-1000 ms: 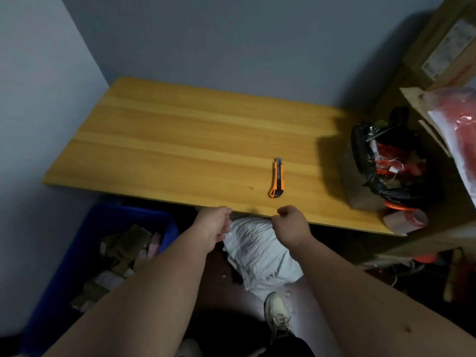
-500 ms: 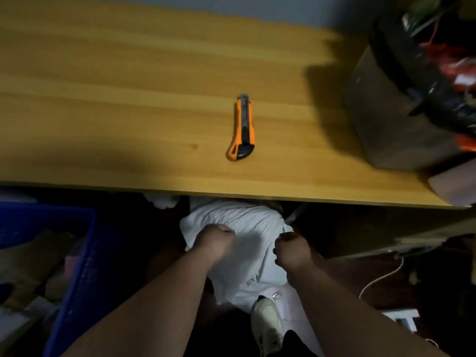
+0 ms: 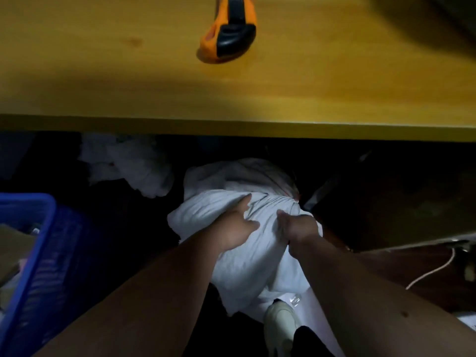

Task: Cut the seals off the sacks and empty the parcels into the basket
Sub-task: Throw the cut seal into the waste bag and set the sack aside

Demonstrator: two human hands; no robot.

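Your left hand (image 3: 235, 228) lies on the white sack (image 3: 247, 253) under the desk (image 3: 103, 86), fingers partly spread and pressing into the cloth, the thumb hooked toward the gathered top. Your right hand (image 3: 297, 226) is closed in a fist on a bunch of the same cloth just beside it, so the two hands sit close together on the upper part of the sack.

A second ago both hands were up at the desk edge with nothing in them; half a second ago they had dropped onto the sack; now you have leaned in further, and the grip has firmed up, the right hand bunching fabric where before it only rested. That reads as the start of hauling this sack out from under the desk, before any cutting. The orange utility knife (image 3: 229, 32) lies untouched on the desk above, so the seal is presumably still on.

The sack is pale, soft and heavily creased, bulging as if full, resting on the floor between your arms with your shoe (image 3: 280, 323) near its lower end. Its neck is drawn into tight pleats at the far right, where a small reddish bit (image 3: 296, 198) shows; it may be the seal, but it is too dim to be sure. Another crumpled white sack (image 3: 134, 171) lies further back to the left. The blue basket (image 3: 28, 253) stands at your left, already holding some cardboard pieces.
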